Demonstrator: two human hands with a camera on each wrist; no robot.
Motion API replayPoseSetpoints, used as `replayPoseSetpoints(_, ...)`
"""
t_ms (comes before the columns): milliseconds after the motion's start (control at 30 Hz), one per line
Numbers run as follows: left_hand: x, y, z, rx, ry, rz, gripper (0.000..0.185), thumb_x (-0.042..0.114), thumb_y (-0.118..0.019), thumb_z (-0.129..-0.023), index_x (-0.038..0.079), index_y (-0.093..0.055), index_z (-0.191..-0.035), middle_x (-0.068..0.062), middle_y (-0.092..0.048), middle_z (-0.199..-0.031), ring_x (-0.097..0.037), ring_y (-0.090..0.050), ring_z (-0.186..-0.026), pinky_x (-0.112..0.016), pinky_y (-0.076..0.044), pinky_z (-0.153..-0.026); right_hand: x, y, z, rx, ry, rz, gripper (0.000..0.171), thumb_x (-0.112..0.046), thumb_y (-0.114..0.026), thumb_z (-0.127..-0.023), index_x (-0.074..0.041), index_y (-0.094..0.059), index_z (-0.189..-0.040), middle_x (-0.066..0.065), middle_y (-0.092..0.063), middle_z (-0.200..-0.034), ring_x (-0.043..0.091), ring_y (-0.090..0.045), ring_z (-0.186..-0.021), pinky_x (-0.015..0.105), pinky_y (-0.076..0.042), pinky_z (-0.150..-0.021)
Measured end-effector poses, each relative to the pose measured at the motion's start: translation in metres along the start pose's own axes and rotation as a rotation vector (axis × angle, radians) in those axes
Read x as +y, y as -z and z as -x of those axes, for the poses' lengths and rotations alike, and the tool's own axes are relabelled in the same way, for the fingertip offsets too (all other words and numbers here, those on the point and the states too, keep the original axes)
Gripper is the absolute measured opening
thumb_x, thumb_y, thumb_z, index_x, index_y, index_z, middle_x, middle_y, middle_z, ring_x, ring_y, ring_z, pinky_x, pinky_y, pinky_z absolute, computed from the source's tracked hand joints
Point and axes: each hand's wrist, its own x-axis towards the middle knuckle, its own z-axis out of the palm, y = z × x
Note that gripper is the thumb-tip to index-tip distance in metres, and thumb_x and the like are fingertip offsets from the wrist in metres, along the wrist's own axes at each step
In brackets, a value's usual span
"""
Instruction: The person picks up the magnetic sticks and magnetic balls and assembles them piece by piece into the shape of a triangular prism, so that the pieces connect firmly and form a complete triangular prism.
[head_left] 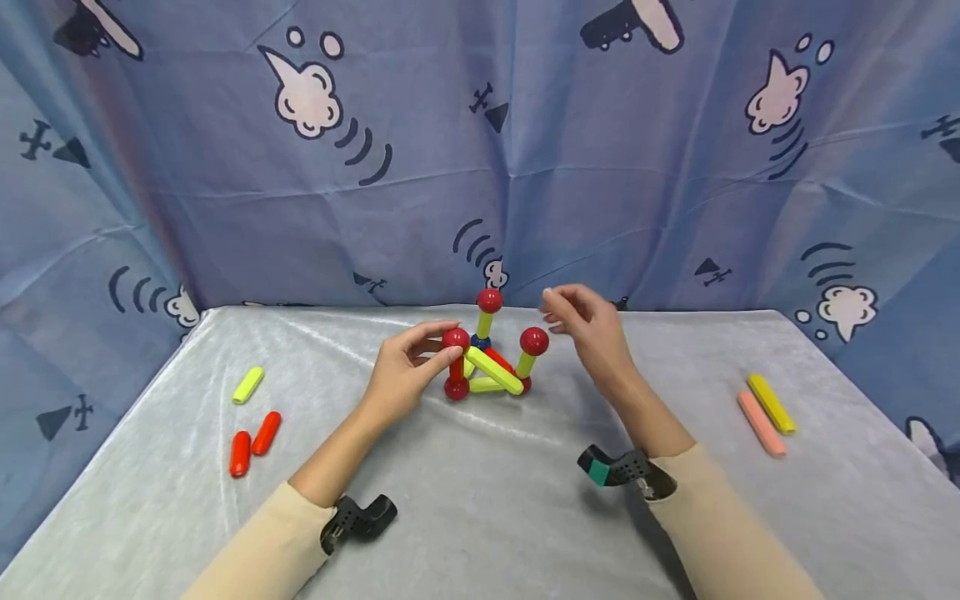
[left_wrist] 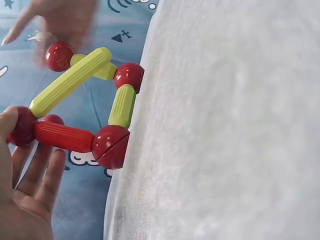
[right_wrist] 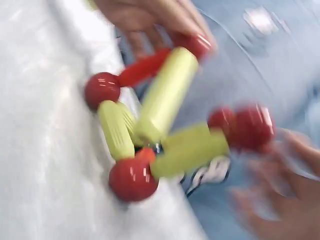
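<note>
A magnetic stick-and-ball structure stands on the table, with a triangular base and three uprights topped by red balls. My left hand [head_left: 397, 375] pinches the top red ball [head_left: 455, 338] of the left upright, a red stick [left_wrist: 64, 137], between thumb and fingers. From that ball a yellow-green stick [head_left: 495, 372] slants down toward the right, its other end free. My right hand [head_left: 594, 335], fingers loosely bent and holding nothing, hovers just right of the right upright's red ball [head_left: 534, 341]. A dark blue ball [head_left: 481, 342] sits at the rear base corner.
On the left lie a yellow-green stick [head_left: 247, 386] and two red sticks [head_left: 240, 454]. To the right, a yellow stick [head_left: 772, 404] lies beside a pink stick [head_left: 761, 423]. A blue patterned curtain [head_left: 435, 150] hangs behind the cloth-covered table [head_left: 480, 517].
</note>
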Motion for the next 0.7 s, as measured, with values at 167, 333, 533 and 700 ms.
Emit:
replayPoseSetpoints(167,-0.001,0.002,0.000,-0.011,-0.001,0.004,0.036,0.012,-0.072,-0.094,0.008,-0.067,-0.129,-0.012,-0.071,-0.125,-0.027,-0.071,-0.110,-0.022,-0.060,-0.087,0.044,0.000,-0.002,-0.473,-0.205,-0.048,0.060,-0.023,-0.074,-0.092,-0.006,-0.051,-0.144,0.016,-0.061,-0.141,0.033,-0.058,-0.130,0.052,-0.046,-0.113)
replayPoseSetpoints(333,0.000,0.000,0.000,-0.001,-0.004,0.000,0.036,0.012,-0.073,-0.093,0.008,-0.068,-0.128,-0.012,-0.071,-0.124,-0.027,-0.071,-0.107,-0.026,-0.061,-0.088,0.062,-0.016,0.001,-0.486,-0.122,-0.101,0.051,-0.013,-0.083,-0.083,-0.003,-0.064,-0.129,0.016,-0.074,-0.117,0.024,-0.070,-0.106,0.031,-0.058,-0.092)
replayPoseSetpoints(533,0.002,-0.005,0.001,0.025,0.002,-0.021,0.035,0.013,-0.074,-0.093,0.009,-0.068,-0.127,-0.010,-0.071,-0.124,-0.025,-0.072,-0.105,-0.037,-0.061,-0.090,0.060,-0.023,0.005,-0.408,-0.119,-0.113,0.036,-0.008,-0.081,-0.085,-0.001,-0.069,-0.118,0.017,-0.075,-0.105,0.017,-0.069,-0.089,0.022,-0.058,-0.078)
replayPoseSetpoints(700,0.004,-0.006,0.001,0.036,0.005,-0.027,0.035,0.014,-0.073,-0.093,0.009,-0.068,-0.127,-0.010,-0.072,-0.123,-0.025,-0.072,-0.106,-0.034,-0.061,-0.089,0.058,-0.025,0.006,-0.400,-0.121,-0.085,0.039,-0.012,-0.083,-0.083,-0.002,-0.069,-0.118,0.015,-0.075,-0.103,0.019,-0.067,-0.087,0.021,-0.056,-0.075)
